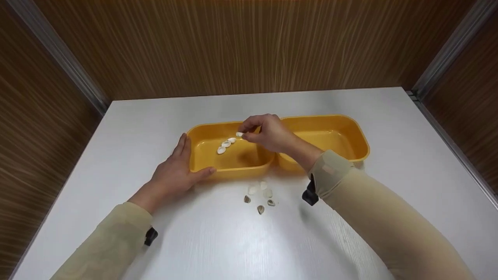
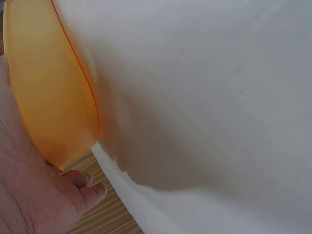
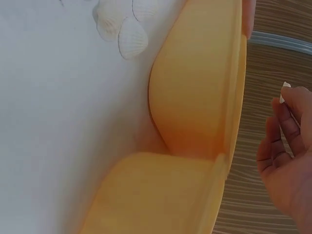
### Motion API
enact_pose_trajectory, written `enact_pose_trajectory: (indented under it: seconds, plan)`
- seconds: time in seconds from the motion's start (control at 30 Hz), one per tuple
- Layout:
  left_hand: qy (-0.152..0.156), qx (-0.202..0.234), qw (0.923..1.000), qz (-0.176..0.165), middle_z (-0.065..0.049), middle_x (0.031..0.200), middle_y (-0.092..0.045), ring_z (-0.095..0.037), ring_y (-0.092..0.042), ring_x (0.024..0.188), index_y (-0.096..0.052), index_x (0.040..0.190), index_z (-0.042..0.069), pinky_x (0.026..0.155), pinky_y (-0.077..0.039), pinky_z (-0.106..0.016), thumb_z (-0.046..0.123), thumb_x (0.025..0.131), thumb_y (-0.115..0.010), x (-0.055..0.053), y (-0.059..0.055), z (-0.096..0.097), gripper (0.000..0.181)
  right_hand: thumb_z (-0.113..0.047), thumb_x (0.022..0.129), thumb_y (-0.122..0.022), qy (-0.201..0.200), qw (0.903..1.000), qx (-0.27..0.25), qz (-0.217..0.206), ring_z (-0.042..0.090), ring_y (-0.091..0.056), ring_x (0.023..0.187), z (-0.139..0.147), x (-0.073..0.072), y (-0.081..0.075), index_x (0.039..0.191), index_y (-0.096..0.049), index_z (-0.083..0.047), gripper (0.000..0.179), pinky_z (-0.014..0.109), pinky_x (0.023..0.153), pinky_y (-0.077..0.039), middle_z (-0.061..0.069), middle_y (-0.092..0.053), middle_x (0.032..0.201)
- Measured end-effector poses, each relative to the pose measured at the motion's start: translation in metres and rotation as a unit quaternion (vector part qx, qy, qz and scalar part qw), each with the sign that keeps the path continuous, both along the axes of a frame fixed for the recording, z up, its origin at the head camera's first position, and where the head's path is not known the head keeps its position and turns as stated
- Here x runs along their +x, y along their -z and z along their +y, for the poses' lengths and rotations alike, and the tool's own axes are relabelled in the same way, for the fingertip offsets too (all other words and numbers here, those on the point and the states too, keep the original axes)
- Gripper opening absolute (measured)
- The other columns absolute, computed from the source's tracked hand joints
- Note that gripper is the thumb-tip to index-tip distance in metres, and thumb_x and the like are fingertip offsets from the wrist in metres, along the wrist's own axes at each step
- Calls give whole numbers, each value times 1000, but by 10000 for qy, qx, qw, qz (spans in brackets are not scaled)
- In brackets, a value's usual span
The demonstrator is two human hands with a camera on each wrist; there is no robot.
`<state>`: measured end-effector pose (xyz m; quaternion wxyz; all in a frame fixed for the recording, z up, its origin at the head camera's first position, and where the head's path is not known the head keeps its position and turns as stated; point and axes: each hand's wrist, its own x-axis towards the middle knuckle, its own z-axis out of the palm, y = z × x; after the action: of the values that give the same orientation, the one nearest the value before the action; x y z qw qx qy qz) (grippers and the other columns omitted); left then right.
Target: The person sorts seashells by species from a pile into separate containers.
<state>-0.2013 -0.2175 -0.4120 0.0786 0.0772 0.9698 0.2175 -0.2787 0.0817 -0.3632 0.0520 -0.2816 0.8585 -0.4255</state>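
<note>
My right hand pinches a small white seashell between thumb and fingertips, over the left yellow tray. In the right wrist view the edge of this shell shows at the fingertips. Three white seashells lie in a slanting row on that tray's floor, just left of the held one. My left hand rests against the tray's left end, fingers straight along the outer wall, thumb stretched along the front rim. The left wrist view shows the palm against the tray's wall.
Another yellow tray stands close on the right, partly behind my right hand and forearm. In front of the trays, three pale seashells and three dark-marked seashells lie on the white table. Wood-grain panels enclose the back and sides.
</note>
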Motion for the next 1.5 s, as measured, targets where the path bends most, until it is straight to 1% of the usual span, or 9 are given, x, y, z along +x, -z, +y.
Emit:
enact_pose_trajectory:
  seconds: [0.23,0.43,0.7,0.8,1.0,1.13,1.23,1.4,1.5]
  plan:
    - [-58,58,9999,-81,-6,178,12,-47,-32,154,11,169,8,119,-34,-62,83,90,-58,-1,0,1,129,-9,100,-74,114,9999,67,17,19,-63,97,-11,-9,14,111,-80,-7,13,30,85,-53,2,-76,107]
    - [11,4,10000,5,-9,178,12,-47,-32,154,9,169,5,118,-36,-63,88,88,-53,-1,1,3,132,-9,100,-75,297,9992,265,-99,20,-61,97,-14,-13,20,112,-80,-8,13,30,87,-53,2,-74,106]
    - [59,110,9999,0,-9,177,13,-46,-24,157,10,168,3,120,-32,-62,87,89,-54,2,0,3,131,-10,100,-75,402,9983,405,-131,18,-60,92,-17,-14,26,111,-79,-7,12,29,81,-51,3,-74,103]
    - [47,111,9999,-7,-9,177,13,-46,-24,157,10,168,3,120,-32,-63,87,89,-54,2,0,3,131,-10,100,-76,409,9982,421,-131,17,-60,92,-18,-14,27,110,-79,-8,11,28,81,-51,3,-73,102]
    - [42,109,9999,-7,-9,177,13,-47,-26,156,9,168,4,119,-33,-63,84,91,-56,1,1,3,129,-9,101,-74,410,9984,370,-140,19,-63,97,-20,-16,28,115,-79,-5,15,32,88,-54,6,-75,107]
    - [38,133,9999,-29,-8,177,13,-45,-26,156,10,168,4,120,-32,-62,83,91,-57,0,1,3,129,-8,102,-70,490,9982,314,-176,23,-66,109,-18,-16,27,123,-77,-3,23,37,99,-54,11,-75,119]
    - [47,127,9999,-27,-9,177,12,-45,-27,156,11,168,5,120,-32,-62,84,90,-56,-1,1,4,130,-7,103,-69,542,9980,267,-199,23,-66,114,-16,-15,25,126,-76,-4,24,38,103,-53,13,-74,124]
    - [53,106,9999,6,-10,178,11,-46,-29,155,10,169,5,119,-34,-63,85,89,-56,-1,2,3,131,-9,103,-70,471,9988,101,-82,22,-68,107,-7,-7,15,122,-77,-7,20,36,96,-56,9,-75,117]
    - [42,128,9999,3,-9,178,12,-45,-28,156,10,169,5,119,-34,-63,83,90,-58,-1,2,3,129,-9,102,-71,334,9994,4,122,20,-69,101,0,1,7,119,-78,-6,18,34,91,-57,5,-76,111]
